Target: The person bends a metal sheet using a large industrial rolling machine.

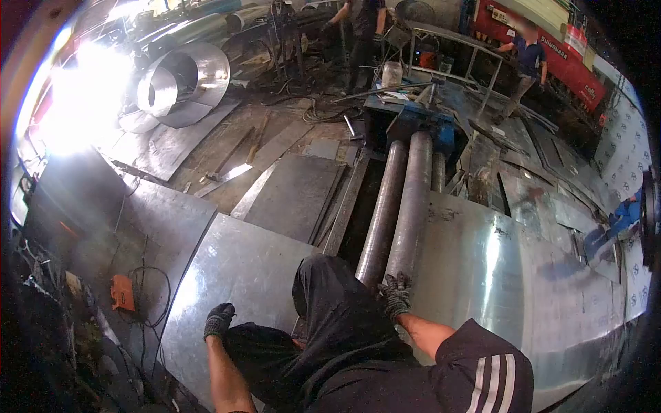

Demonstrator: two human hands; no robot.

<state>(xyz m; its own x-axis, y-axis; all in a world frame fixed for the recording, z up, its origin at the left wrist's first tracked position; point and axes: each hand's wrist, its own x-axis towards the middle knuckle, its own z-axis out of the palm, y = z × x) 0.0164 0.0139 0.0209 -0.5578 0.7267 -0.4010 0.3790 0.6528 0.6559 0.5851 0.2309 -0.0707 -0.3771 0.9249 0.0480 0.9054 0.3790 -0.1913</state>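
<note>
My left hand [219, 321], in a dark knit glove, is curled into a fist just above a flat metal sheet [241, 275]; nothing shows sticking out of it. My right hand [396, 296], gloved the same way, lies with its fingers stretched out against the near end of a thick steel roller [411, 199]. A second roller [382, 213] runs alongside on the left. To the right of the rollers spreads a shiny metal sheet [468, 255] that curves toward its right side. My dark clothing hides part of the rollers' near ends.
A blue machine housing [444, 131] holds the rollers' far ends. An orange box [122, 294] with a cable sits at left. Rolled sheet metal [206, 76] stands behind. People are at the far right [530, 58], the back [361, 34] and the right edge [613, 224].
</note>
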